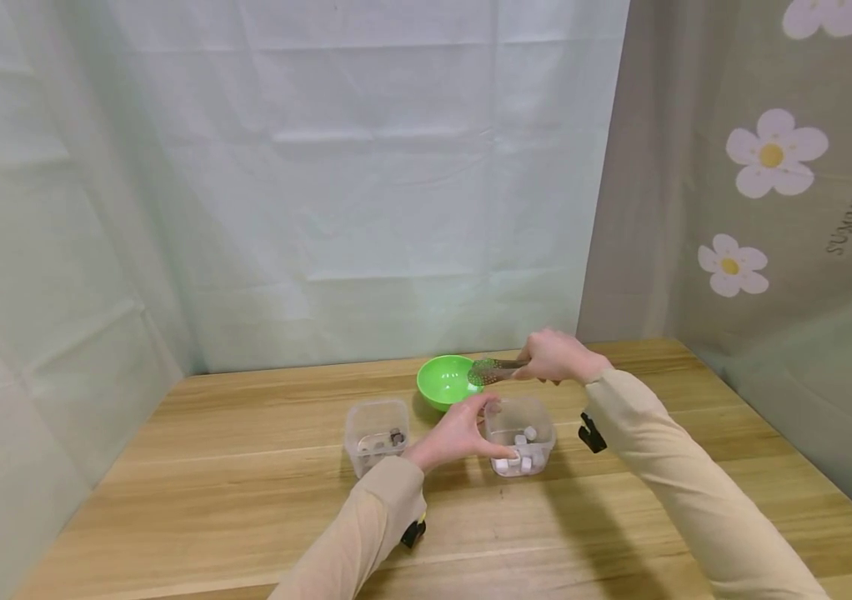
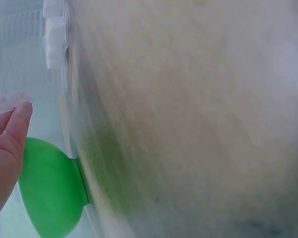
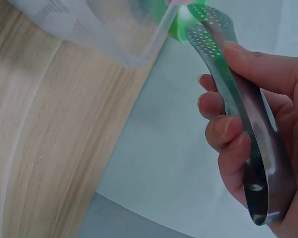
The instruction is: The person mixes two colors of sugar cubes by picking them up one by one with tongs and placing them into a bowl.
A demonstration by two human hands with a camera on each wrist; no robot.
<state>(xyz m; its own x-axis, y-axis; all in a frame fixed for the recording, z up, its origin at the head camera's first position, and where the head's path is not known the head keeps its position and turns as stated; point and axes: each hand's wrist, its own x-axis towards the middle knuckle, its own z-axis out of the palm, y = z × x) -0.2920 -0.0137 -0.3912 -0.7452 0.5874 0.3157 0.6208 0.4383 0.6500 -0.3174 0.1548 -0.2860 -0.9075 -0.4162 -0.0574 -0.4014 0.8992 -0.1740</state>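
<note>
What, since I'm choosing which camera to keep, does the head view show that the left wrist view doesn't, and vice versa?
Only the head view: silver perforated metal tongs, the right hand gripping them, a clear plastic box holding small dark pieces, and white printed flowers.
Only the left wrist view: the flat foot beneath the round green bowl.
Both: that bowl, the left hand, the clear plastic container with white cubes, and the wooden table.

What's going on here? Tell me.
Someone's right hand holds metal tongs, their tips seen over the right side of a green bowl. The left hand grips a clear container with white cubes inside. To its left stands a second container with a few dark pieces.
</note>
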